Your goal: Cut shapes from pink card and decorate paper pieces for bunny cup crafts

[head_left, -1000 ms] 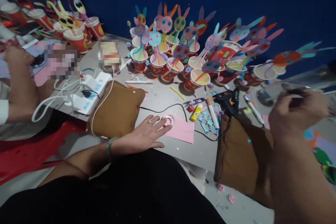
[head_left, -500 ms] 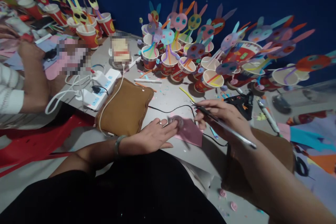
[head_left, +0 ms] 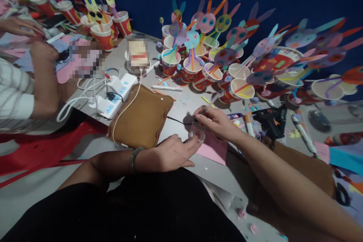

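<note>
On a pink sheet of paper (head_left: pixel 213 149) lies a small clear round piece (head_left: pixel 196 134), like a roll of tape or a lid; I cannot tell which. My left hand (head_left: pixel 171 154) rests with its fingers stretched out, their tips pressing on the round piece. Just above, my right hand (head_left: pixel 215 121) pinches a slim pen (head_left: pixel 213 100), whose pale end points up and away. Its tip is hidden behind my fingers, close to the rim of the round piece. A brown cushion (head_left: pixel 143 119) lies left of my hands.
Red paper cups (head_left: pixel 170 62) with colourful rabbit-faced figures crowd the back. A white power strip (head_left: pixel 120 92) with cables stands at left, near another person's arm (head_left: pixel 45 79). Markers (head_left: pixel 303 134), a black glue gun-like tool (head_left: pixel 270 121) and another brown cushion (head_left: pixel 303 170) lie at right.
My right hand has moved left and down to the round piece, and the pen has swung from lying across the hand to upright. The left hand stays on the round piece.
</note>
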The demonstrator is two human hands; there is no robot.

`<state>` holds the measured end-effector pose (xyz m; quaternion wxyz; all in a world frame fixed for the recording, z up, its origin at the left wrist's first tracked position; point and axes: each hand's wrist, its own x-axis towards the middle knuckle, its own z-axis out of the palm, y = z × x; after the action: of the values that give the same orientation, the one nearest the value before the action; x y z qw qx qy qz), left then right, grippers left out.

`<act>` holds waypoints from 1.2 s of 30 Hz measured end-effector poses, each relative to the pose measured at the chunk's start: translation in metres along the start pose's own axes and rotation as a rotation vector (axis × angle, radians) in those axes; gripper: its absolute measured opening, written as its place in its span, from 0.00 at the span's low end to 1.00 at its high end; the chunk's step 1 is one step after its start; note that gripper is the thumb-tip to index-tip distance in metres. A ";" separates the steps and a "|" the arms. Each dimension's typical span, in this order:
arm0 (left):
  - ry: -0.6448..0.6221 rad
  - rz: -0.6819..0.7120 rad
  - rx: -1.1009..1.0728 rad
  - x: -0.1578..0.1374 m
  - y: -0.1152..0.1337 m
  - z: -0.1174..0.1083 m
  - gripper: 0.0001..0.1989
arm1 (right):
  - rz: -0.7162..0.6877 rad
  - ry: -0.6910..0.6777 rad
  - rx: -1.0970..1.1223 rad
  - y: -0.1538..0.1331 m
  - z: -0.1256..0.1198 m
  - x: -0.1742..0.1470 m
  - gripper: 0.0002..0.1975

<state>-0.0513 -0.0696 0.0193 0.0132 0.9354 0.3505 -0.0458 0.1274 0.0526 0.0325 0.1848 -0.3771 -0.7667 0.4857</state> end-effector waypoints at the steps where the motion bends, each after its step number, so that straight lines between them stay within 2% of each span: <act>1: -0.007 -0.001 -0.006 0.000 0.000 0.000 0.35 | -0.025 -0.026 -0.024 -0.001 0.000 0.002 0.16; 8: -0.016 0.010 -0.028 0.000 -0.003 -0.002 0.35 | -0.085 -0.340 -0.081 -0.002 -0.001 0.012 0.14; 12: 0.008 0.008 0.000 -0.001 -0.002 0.000 0.36 | -0.121 -0.411 -0.149 -0.001 0.000 0.019 0.13; 17: 0.010 0.002 0.024 -0.002 -0.002 -0.001 0.36 | -0.093 -0.480 -0.191 0.001 0.004 0.022 0.12; 22: 0.011 -0.003 0.006 -0.002 -0.003 0.000 0.35 | -0.104 -0.456 -0.234 0.001 0.004 0.022 0.12; 29: 0.004 -0.019 -0.049 -0.003 -0.002 0.007 0.36 | -0.082 -0.415 -0.186 0.001 0.001 0.019 0.12; 36: -0.047 -0.010 -0.069 -0.002 -0.003 0.006 0.36 | -0.081 -0.364 -0.220 0.006 0.000 0.020 0.11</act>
<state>-0.0554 -0.0691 0.0134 0.0534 0.9312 0.3563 -0.0559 0.1170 0.0696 0.0258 0.0205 -0.2701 -0.8504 0.4511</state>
